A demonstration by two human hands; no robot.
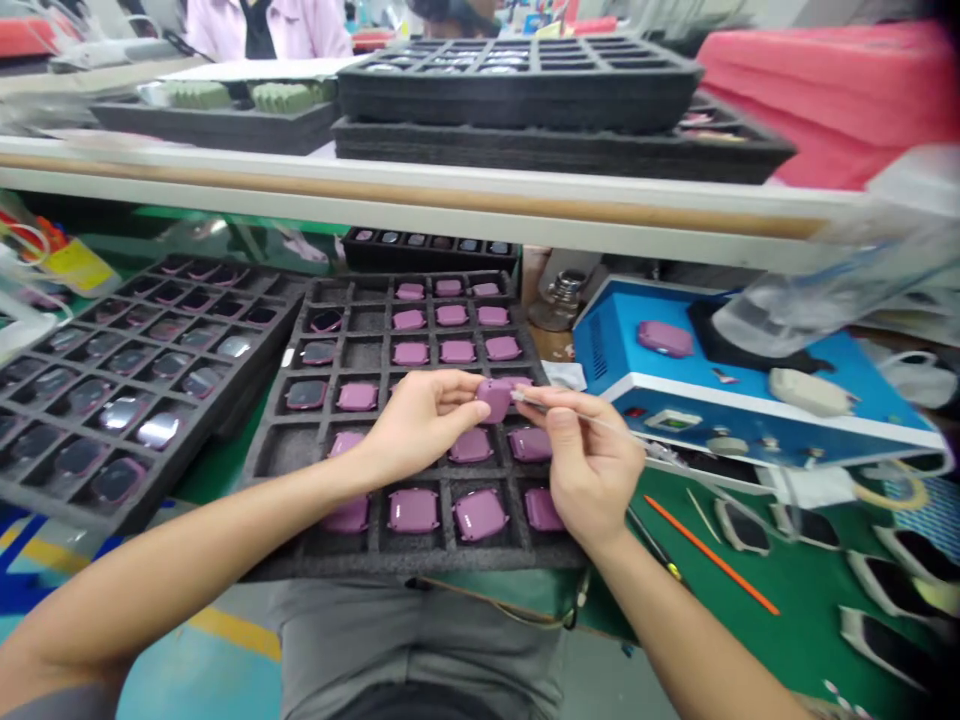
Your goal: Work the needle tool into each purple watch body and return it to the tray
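Observation:
My left hand (pixel 427 420) grips a purple watch case (pixel 495 399) between thumb and fingers, above the middle of a dark foam tray (pixel 285 455). Pinched in my right hand (pixel 592 455) is a thin, pale, clear stick-like tool (pixel 607 428), its tip at the right side of that case. I cannot make out exactly what the tool is. Below both hands, many compartments of the tray hold purple watch cases (pixel 413 511). Some on its left side hold cases with dark screens (pixel 306 394).
A second foam tray (pixel 217 430) of dark-screened watches lies left. At right stands a blue machine (pixel 645 385) with a purple case (pixel 666 338) on top. An orange stick (pixel 712 555) and several pale watch cases (pixel 889 645) lie on the green mat. A shelf (pixel 420 205) crosses ahead, bearing black trays (pixel 517 95).

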